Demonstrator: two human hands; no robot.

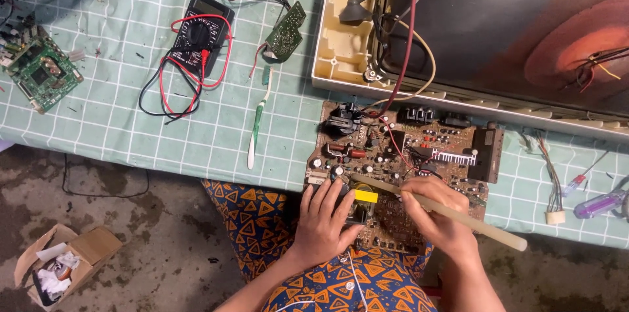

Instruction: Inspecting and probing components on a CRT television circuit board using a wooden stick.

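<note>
Nearby, toothbrush (258, 117), multimeter (200, 33), wires beside circuit board (400, 155) under both hands.

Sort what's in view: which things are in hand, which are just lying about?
In hand:
- brown circuit board, at the table edge
- left hand, resting on the board's near-left corner
- right hand, holding a pale stick whose tip lies on the board

Lying about:
- multimeter with red and black leads
- toothbrush
- two green circuit boards
- screwdriver
- cardboard box on the floor

Matt brown circuit board (400, 168), smooth pale plastic stick (452, 214), checked cloth table cover (131, 122), rough concrete floor (164, 233)
</note>
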